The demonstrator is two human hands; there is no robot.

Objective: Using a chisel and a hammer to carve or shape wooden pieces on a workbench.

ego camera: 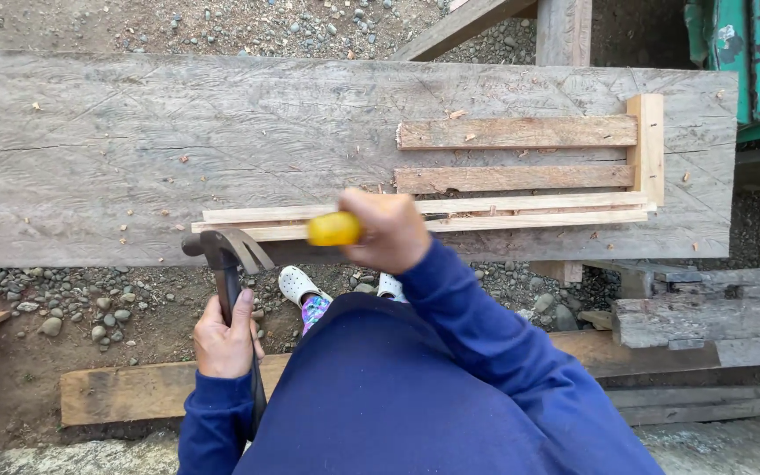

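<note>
Nearest the camera: dark blue sweatshirt sleeves, both arms extended forward over a gravel floor; white perforated clogs (pixel 299 283) show between the arms

Left hand (pixel 224 339): grip wrapped tight round the handle of a claw hammer (pixel 224 255). Head sits just below the near edge of the surface, claw pointing right, striking face left. Hammer held low and off the work, apparently kept ready rather than in use

Right hand (pixel 390 230): grip closed round a yellow-handled tool (pixel 334 229), butt end sticking out to the left, the shank hidden by the hand; a dark thin bit seems to emerge on the right along the slats, likely a chisel or screwdriver, cannot tell which. Tool lies level with the long pale slats (pixel 450 215), so the tip appears aimed into the seam between them

Work piece: two long pale slats lying parallel near the front edge of the surface, their right ends meeting an upright cross batten (pixel 646 148). Two shorter, browner slats (pixel 516 155) lie beyond, also butted to that batten; together they read as a small slatted frame. It rests at the right end, close to the edge, within easy reach

Surface: broad weathered grey plank (pixel 134 149), wood chips scattered on it

Beyond: gravel, timber offcuts, a green machine body (pixel 749 62) at upper right
</note>
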